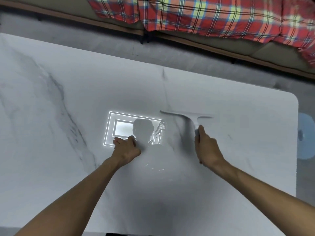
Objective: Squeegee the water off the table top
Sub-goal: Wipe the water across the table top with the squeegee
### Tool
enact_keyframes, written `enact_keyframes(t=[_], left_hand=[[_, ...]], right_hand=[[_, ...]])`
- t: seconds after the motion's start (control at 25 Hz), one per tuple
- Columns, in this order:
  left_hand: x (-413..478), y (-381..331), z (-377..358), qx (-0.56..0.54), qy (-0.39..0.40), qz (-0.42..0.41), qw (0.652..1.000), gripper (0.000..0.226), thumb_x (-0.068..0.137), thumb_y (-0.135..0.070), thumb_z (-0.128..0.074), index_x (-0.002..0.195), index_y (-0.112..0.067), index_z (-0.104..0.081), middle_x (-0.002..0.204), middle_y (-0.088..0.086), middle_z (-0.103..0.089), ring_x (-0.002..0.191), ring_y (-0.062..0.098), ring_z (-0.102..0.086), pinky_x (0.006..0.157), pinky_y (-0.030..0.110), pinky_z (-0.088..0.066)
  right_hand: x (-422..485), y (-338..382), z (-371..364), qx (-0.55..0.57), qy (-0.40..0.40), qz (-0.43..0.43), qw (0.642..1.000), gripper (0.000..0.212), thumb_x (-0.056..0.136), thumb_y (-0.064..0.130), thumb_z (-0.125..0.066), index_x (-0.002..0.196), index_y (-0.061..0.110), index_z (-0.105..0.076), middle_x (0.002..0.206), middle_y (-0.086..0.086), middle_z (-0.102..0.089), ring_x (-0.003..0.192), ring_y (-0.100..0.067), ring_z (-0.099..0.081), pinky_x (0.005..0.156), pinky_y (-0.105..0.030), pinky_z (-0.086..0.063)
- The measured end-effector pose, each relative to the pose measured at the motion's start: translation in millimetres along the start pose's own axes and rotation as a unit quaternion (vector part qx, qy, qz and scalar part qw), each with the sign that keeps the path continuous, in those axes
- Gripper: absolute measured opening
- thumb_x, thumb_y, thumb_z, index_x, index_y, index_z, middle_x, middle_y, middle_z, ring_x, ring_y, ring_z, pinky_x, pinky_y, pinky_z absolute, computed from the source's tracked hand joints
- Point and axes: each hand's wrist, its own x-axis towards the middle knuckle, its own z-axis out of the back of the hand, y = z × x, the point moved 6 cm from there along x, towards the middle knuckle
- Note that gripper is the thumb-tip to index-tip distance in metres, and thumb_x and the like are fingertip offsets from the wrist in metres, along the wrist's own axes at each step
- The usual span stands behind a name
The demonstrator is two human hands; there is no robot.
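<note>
- Nearest me, small water glints [154, 167] lie on the worktop [51, 159] between my forearms, not yet cleared.
- My left grip [126, 148] presses on the worktop's middle, holding nothing.
- My right grip [206, 147] is wrapped round the handle of the squeegee [194, 119], its blurred blade on the worktop towards the right edge. I judge a stroke is in hand.
- Next I'd draw the blade over the wet patch [161, 130]; the left grip sits in that path.
- A blue roll [305, 137] lies past the right edge, a plaid blanket [204, 14] beyond the far edge.
</note>
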Motion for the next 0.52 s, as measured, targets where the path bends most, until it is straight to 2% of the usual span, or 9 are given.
enact_keyframes(t=[0.08,0.16,0.24,0.32,0.44,0.52], left_hand=[[-5.3,2.6,0.3,0.002,-0.012,-0.022,1.0,0.043,0.079,-0.01,-0.049,0.121,-0.009,-0.041,0.145,0.04,-0.019,0.142,0.052,-0.005,0.106,0.04,-0.03],[-12.4,10.1,-0.4,-0.006,-0.04,-0.046,0.998,0.031,0.075,-0.008,-0.052,0.104,-0.014,-0.043,0.137,0.03,-0.03,0.137,0.043,-0.022,0.088,0.032,-0.034],[-21.0,19.1,-1.1,-0.013,-0.081,-0.07,0.994,0.028,0.072,-0.005,-0.054,0.095,-0.016,-0.043,0.115,0.014,-0.038,0.121,0.036,-0.039,0.082,0.031,-0.035],[-29.8,28.1,-6.3,-0.039,-0.116,-0.062,0.991,0.031,0.072,-0.003,-0.054,0.101,-0.013,-0.049,0.104,0.007,-0.039,0.111,0.03,-0.045,0.082,0.03,-0.037],[-48.0,42.1,-25.5,-0.031,-0.133,-0.055,0.989,0.036,0.074,-0.004,-0.056,0.109,-0.007,-0.051,0.109,0.012,-0.045,0.104,0.029,-0.046,0.082,0.03,-0.04],[-62.2,52.6,-44.9,-0.02,-0.121,-0.049,0.991,0.038,0.075,-0.007,-0.058,0.112,-0.006,-0.049,0.113,0.013,-0.043,0.103,0.029,-0.046,0.085,0.032,-0.042]], right_hand=[[-9.6,2.8,3.4,-0.003,-0.017,0.023,1.0,0.038,0.102,0.033,-0.025,0.135,0.016,-0.037,0.095,-0.018,-0.065,0.074,-0.039,-0.063,0.06,-0.044,-0.056],[6.3,21.4,27.3,0.027,-0.074,0.056,0.995,0.034,0.103,0.033,-0.026,0.123,0.014,-0.045,0.096,-0.016,-0.066,0.076,-0.042,-0.063,0.071,-0.052,-0.055],[37.4,51.6,48.5,0.055,-0.104,0.09,0.989,0.027,0.103,0.031,-0.025,0.108,0.014,-0.045,0.093,-0.014,-0.061,0.083,-0.042,-0.061,0.077,-0.056,-0.053],[65.8,80.0,56.3,0.061,-0.105,0.12,0.985,0.018,0.103,0.028,-0.024,0.097,0.017,-0.038,0.09,-0.013,-0.053,0.085,-0.038,-0.056,0.08,-0.058,-0.052],[70.2,99.8,34.4,0.023,-0.091,0.174,0.98,0.017,0.103,0.028,-0.025,0.099,0.019,-0.039,0.088,-0.013,-0.052,0.09,-0.042,-0.057,0.079,-0.057,-0.051],[53.5,85.3,4.5,-0.024,-0.074,0.219,0.973,0.029,0.103,0.032,-0.029,0.118,0.016,-0.048,0.092,-0.016,-0.062,0.091,-0.041,-0.058,0.079,-0.05,-0.05]])
